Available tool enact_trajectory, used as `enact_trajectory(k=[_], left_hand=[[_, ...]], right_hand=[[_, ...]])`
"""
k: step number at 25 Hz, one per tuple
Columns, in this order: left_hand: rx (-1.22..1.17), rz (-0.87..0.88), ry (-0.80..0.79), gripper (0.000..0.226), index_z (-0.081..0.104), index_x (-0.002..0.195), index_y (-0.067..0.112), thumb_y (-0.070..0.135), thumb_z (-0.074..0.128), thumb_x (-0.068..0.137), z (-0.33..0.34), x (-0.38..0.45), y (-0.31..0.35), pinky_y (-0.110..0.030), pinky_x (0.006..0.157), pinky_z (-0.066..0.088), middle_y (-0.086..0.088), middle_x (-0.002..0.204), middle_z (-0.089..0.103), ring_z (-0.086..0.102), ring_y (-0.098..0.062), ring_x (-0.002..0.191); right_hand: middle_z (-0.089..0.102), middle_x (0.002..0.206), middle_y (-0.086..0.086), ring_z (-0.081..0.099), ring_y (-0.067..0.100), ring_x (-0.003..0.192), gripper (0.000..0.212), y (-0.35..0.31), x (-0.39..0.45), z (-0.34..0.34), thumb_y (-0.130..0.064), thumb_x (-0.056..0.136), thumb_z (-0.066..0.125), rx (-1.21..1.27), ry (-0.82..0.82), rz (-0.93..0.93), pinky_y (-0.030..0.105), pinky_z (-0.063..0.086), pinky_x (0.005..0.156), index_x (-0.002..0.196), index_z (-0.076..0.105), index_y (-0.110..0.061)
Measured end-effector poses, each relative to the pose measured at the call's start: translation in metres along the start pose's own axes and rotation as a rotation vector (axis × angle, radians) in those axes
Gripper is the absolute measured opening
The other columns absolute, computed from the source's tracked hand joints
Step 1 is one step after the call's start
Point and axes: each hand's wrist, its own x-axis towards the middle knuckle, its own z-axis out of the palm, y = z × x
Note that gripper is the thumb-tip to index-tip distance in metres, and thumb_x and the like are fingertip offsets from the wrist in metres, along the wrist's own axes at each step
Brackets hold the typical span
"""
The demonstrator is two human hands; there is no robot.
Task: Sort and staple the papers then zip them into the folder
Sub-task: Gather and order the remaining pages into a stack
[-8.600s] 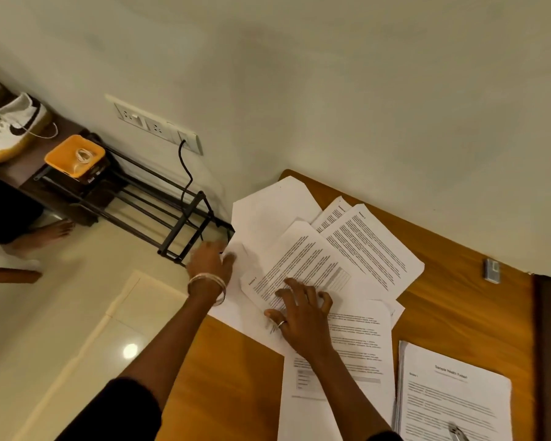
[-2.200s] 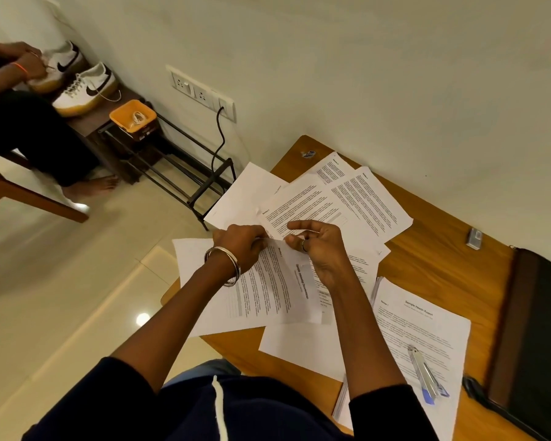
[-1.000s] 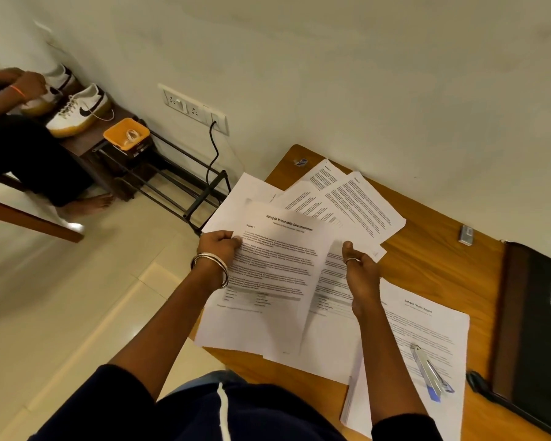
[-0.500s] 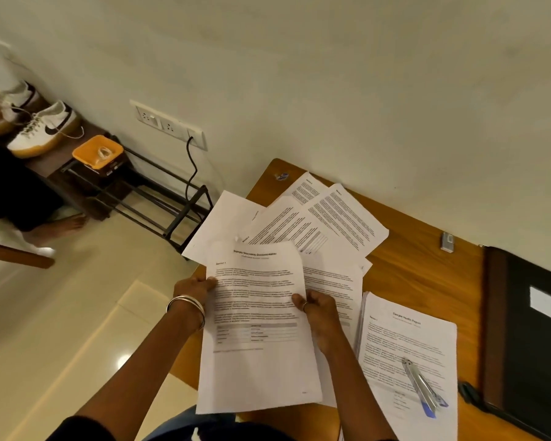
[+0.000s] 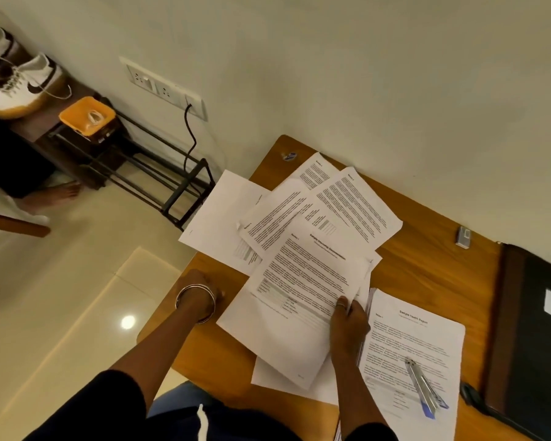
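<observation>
Titled printed sheet (image 5: 312, 275) held at its right edge, lying askew over loose papers (image 5: 347, 205) on the wooden table (image 5: 427, 268); long axis slanting from lower left to upper right, heading toward the far wall. Right hand (image 5: 347, 326) nearer, thumb and fingers pinching that edge. Left hand (image 5: 201, 286) apart, to the sheet's left, resting on bare table; finger posture hidden behind the wrist, cannot tell. Just right: sorted stack (image 5: 417, 338) bearing the stapler (image 5: 423, 389). Farther right, black folder (image 5: 535, 329).

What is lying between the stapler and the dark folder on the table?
In the head view, between the stapler and the folder lie the right margin of the stacked report under the stapler, then bare table.
</observation>
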Motion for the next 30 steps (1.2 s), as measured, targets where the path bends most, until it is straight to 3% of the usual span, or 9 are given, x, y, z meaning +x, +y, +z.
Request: enact_trajectory(k=[5, 8, 11, 13, 16, 18, 20, 25, 30], left_hand=[[0.034, -0.096, -0.016, 0.043, 0.060, 0.103, -0.005, 0.012, 0.080, 0.070, 0.004, 0.007, 0.005, -0.041, 0.079, 0.055, -0.013, 0.080, 0.058, 0.060, -0.033, 0.080], [0.043, -0.139, -0.088, 0.036, 0.056, 0.107, -0.006, 0.010, 0.071, 0.079, 0.007, 0.009, 0.011, -0.043, 0.091, 0.050, -0.020, 0.103, 0.060, 0.058, -0.037, 0.097], [0.066, 0.129, 0.104, 0.020, 0.062, 0.090, 0.002, 0.018, 0.070, 0.081, 0.016, 0.012, 0.032, -0.040, 0.078, 0.054, -0.012, 0.083, 0.062, 0.058, -0.029, 0.076], [0.257, 0.416, 0.158, 0.030, 0.060, 0.107, 0.010, 0.025, 0.067, 0.082, 0.026, 0.016, 0.047, -0.038, 0.083, 0.050, -0.010, 0.103, 0.063, 0.057, -0.029, 0.092], [0.605, 0.686, 0.146, 0.066, 0.031, 0.142, 0.024, 0.034, 0.061, 0.084, 0.050, 0.024, 0.058, -0.046, 0.106, 0.032, -0.008, 0.151, 0.026, 0.025, -0.031, 0.137], [0.734, 0.710, 0.089, 0.079, 0.006, 0.147, 0.033, 0.044, 0.055, 0.086, 0.061, 0.028, 0.053, -0.049, 0.112, 0.024, -0.005, 0.157, -0.002, 0.003, -0.033, 0.144], [0.807, 0.689, 0.059, 0.079, -0.007, 0.146, 0.036, 0.050, 0.046, 0.089, 0.065, 0.029, 0.045, -0.049, 0.113, 0.021, -0.005, 0.156, -0.013, -0.004, -0.034, 0.144], [0.974, 0.693, 0.089, 0.071, -0.005, 0.147, 0.034, 0.056, 0.034, 0.092, 0.058, 0.019, 0.040, -0.048, 0.113, 0.018, -0.010, 0.156, 0.000, 0.014, -0.034, 0.141], [1.006, 0.674, 0.089, 0.071, -0.002, 0.147, 0.032, 0.055, 0.035, 0.092, 0.058, 0.019, 0.036, -0.050, 0.113, 0.017, -0.012, 0.155, 0.005, 0.014, -0.036, 0.141]], right_hand=[[0.068, 0.097, 0.010, 0.058, 0.019, 0.081, 0.025, -0.003, 0.001, -0.004, -0.024, 0.097, 0.053, 0.018, -0.071, 0.045, 0.031, 0.049, 0.076, 0.106, 0.067, -0.005], [0.069, 0.100, 0.005, 0.063, 0.020, 0.085, 0.024, -0.001, 0.006, -0.007, -0.029, 0.097, 0.054, 0.141, -0.192, 0.174, 0.042, 0.056, 0.083, 0.109, 0.067, -0.012], [0.073, 0.102, 0.005, 0.069, 0.027, 0.092, 0.019, 0.001, 0.010, -0.022, -0.027, 0.097, 0.055, 0.430, -0.236, 0.314, 0.049, 0.058, 0.081, 0.111, 0.067, -0.023], [0.073, 0.102, 0.006, 0.069, 0.028, 0.095, 0.019, 0.002, 0.013, -0.033, -0.022, 0.097, 0.054, 0.631, -0.127, 0.360, 0.045, 0.058, 0.079, 0.112, 0.067, -0.020], [0.072, 0.103, 0.007, 0.067, 0.028, 0.095, 0.016, -0.012, 0.023, -0.045, -0.021, 0.092, 0.061, 0.868, -0.029, 0.439, 0.045, 0.057, 0.080, 0.106, 0.069, -0.019], [0.073, 0.103, 0.007, 0.067, 0.029, 0.095, 0.022, -0.016, 0.036, -0.047, -0.025, 0.084, 0.068, 0.941, 0.000, 0.488, 0.048, 0.055, 0.084, 0.106, 0.070, -0.019], [0.072, 0.104, 0.010, 0.066, 0.032, 0.098, 0.022, -0.019, 0.043, -0.044, -0.024, 0.090, 0.063, 0.942, 0.026, 0.524, 0.049, 0.054, 0.087, 0.110, 0.069, -0.016], [0.070, 0.114, 0.008, 0.065, 0.036, 0.107, 0.027, -0.016, 0.042, -0.023, -0.028, 0.092, 0.061, 1.093, -0.025, 0.667, 0.064, 0.048, 0.089, 0.119, 0.065, -0.025], [0.068, 0.121, 0.008, 0.064, 0.036, 0.108, 0.044, -0.019, 0.036, -0.006, -0.038, 0.079, 0.074, 1.093, -0.095, 0.689, 0.064, 0.048, 0.090, 0.121, 0.064, -0.028]])
